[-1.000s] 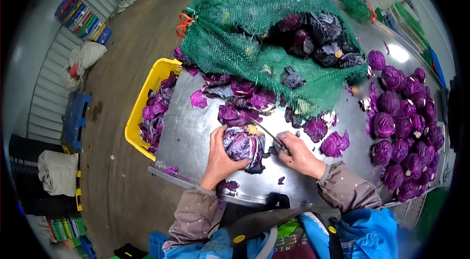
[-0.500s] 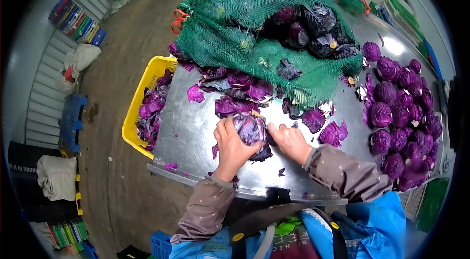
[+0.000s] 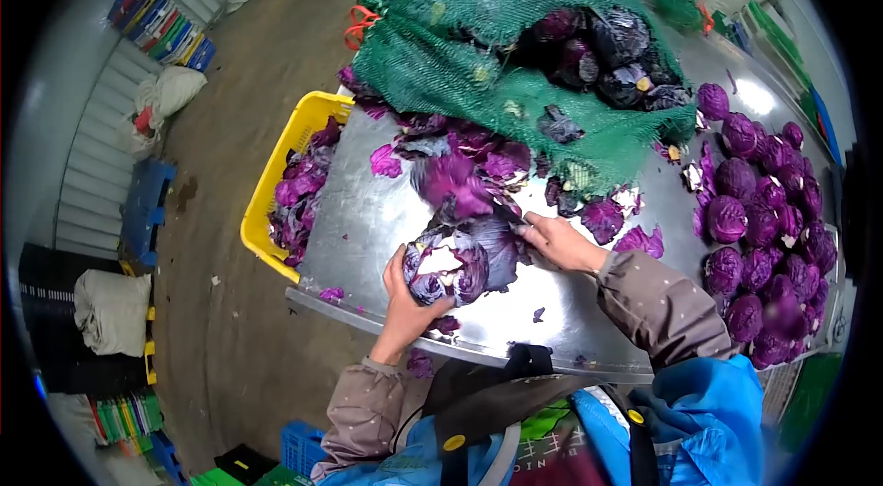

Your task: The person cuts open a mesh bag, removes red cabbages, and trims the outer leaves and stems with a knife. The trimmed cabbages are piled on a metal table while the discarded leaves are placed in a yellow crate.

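Note:
My left hand point(image 3: 407, 302) is wrapped round the lower left side of a red cabbage point(image 3: 446, 267), whose pale cut base faces up. At the cabbage's right, my right hand point(image 3: 558, 240) has its fingers closed at the edge of a dark outer leaf point(image 3: 498, 251); whether it also holds a tool is hidden. A purple leaf point(image 3: 452, 184), blurred by motion, is just above the cabbage. More loose leaves point(image 3: 506, 162) lie behind it on the metal table point(image 3: 354, 210).
A green mesh sack point(image 3: 441, 54) of dark cabbages spans the table's back. Trimmed cabbages point(image 3: 762, 224) are grouped at the right. A yellow crate point(image 3: 255, 227) of leaves stands at the table's left edge. Blue pallet point(image 3: 145, 210) and stacked crates point(image 3: 166, 26) are farther left.
The cabbage has moved down and left with my left hand and turned, so its cut base shows. My right hand has shifted slightly up and right. The view has shifted a little.

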{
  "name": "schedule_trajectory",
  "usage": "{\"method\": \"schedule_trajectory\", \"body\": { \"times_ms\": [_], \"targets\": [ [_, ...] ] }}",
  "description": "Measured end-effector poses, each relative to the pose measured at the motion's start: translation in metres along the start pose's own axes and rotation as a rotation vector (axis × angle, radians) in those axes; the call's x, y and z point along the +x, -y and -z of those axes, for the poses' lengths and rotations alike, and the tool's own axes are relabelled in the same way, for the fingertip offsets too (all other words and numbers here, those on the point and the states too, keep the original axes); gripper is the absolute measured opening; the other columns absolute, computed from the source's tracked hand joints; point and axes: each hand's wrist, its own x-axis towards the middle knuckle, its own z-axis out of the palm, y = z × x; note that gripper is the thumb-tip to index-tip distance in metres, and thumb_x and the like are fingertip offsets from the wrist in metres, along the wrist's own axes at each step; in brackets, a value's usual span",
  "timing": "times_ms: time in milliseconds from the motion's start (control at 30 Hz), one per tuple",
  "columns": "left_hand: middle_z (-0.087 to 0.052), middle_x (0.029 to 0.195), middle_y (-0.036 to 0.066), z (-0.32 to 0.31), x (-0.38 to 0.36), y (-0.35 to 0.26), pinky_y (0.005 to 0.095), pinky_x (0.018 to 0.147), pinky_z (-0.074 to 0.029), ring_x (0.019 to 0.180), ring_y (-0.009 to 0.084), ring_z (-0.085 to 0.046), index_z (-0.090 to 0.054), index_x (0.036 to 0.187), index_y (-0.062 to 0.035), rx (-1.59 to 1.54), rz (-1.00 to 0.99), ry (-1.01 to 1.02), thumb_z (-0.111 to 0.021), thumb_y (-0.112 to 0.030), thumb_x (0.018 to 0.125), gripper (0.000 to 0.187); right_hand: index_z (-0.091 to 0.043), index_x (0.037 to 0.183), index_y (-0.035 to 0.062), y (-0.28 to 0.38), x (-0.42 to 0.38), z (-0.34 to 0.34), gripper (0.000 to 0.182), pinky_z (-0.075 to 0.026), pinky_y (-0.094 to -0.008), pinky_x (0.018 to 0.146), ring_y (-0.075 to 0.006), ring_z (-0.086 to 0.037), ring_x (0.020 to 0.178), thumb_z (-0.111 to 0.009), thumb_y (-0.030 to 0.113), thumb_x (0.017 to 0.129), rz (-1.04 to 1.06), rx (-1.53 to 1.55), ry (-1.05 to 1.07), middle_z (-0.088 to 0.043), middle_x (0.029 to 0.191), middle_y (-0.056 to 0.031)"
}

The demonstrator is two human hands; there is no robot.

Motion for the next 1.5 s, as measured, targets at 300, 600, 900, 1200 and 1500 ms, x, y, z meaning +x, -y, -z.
{"method": "schedule_trajectory", "body": {
  "times_ms": [300, 600, 900, 1200, 1500],
  "targets": [
    [-0.031, 0.125, 0.022, -0.043, 0.012, -0.022, 0.0437, 0.100, -0.031, 0.118, 0.0360, -0.034, -0.024, 0.133, 0.0031, 0.134, -0.188, -0.221, -0.082, -0.020, 0.059, 0.096, -0.052, 0.116, 0.0043, 0.048, -0.018, -0.015, 0.030, -0.048, -0.0464, 0.070, -0.0398, -0.060, 0.079, -0.047, 0.016, 0.089, 0.083, -0.113, -0.171, -0.061, 0.083, -0.0214],
    [-0.032, 0.124, 0.023, -0.053, 0.018, -0.027, 0.0444, 0.100, -0.031, 0.118, 0.0379, -0.034, -0.026, 0.131, 0.0044, 0.242, -0.189, -0.261, -0.082, -0.021, 0.057, 0.096, -0.047, 0.129, 0.0152, 0.054, 0.000, -0.038, 0.040, -0.049, -0.0480, 0.059, -0.0404, -0.058, 0.064, -0.051, 0.018, 0.089, 0.079, -0.164, -0.275, -0.053, 0.089, -0.0196],
    [-0.028, 0.130, 0.020, -0.015, 0.019, 0.001, 0.0438, 0.101, -0.034, 0.122, 0.0374, -0.033, -0.030, 0.134, -0.0049, 0.043, -0.273, -0.006, -0.084, -0.023, 0.054, 0.098, -0.057, 0.105, 0.0060, -0.009, 0.052, -0.050, 0.032, -0.047, -0.0491, 0.070, -0.0414, -0.061, 0.080, -0.067, 0.022, 0.079, -0.119, -0.180, -0.344, -0.062, 0.079, -0.0236],
    [-0.047, 0.120, 0.023, -0.028, -0.002, -0.016, 0.0423, 0.090, -0.041, 0.108, 0.0327, -0.050, -0.041, 0.129, -0.0011, 0.173, 0.028, -0.256, -0.079, -0.032, 0.068, 0.078, -0.052, 0.083, 0.0015, 0.083, -0.001, -0.027, 0.015, -0.048, -0.0480, 0.056, -0.0384, -0.060, 0.058, -0.060, 0.011, 0.074, 0.147, -0.305, -0.177, -0.055, 0.057, -0.0207],
    [-0.026, 0.126, 0.019, -0.003, 0.007, -0.014, 0.0429, 0.102, -0.034, 0.121, 0.0361, -0.033, -0.026, 0.137, -0.0073, 0.105, -0.120, -0.034, -0.084, -0.023, 0.057, 0.101, -0.056, 0.119, 0.0094, 0.048, 0.024, 0.008, 0.036, -0.052, -0.0409, 0.055, -0.0321, -0.064, 0.062, -0.055, 0.015, 0.083, -0.053, -0.691, -0.401, -0.059, 0.095, -0.0235]
  ]
}}
